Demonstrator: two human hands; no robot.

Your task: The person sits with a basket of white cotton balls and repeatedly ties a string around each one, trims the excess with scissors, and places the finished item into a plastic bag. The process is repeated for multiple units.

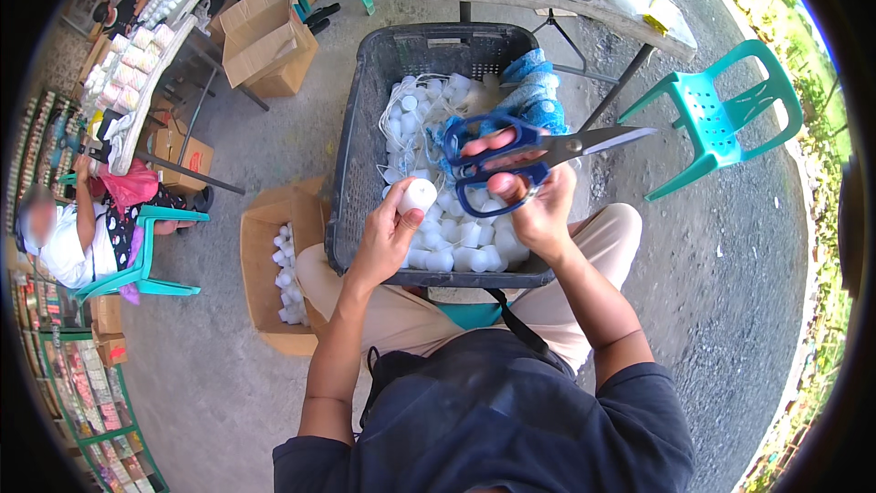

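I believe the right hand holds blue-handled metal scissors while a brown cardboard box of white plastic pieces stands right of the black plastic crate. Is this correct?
Not fully: in the head view, the brown cardboard box of white plastic pieces stands left of the black plastic crate. The right hand does hold the blue-handled metal scissors.

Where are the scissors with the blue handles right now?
In the head view, the scissors are right of centre in the person's right hand, over the right side of the black crate, blades pointing right past its edge.
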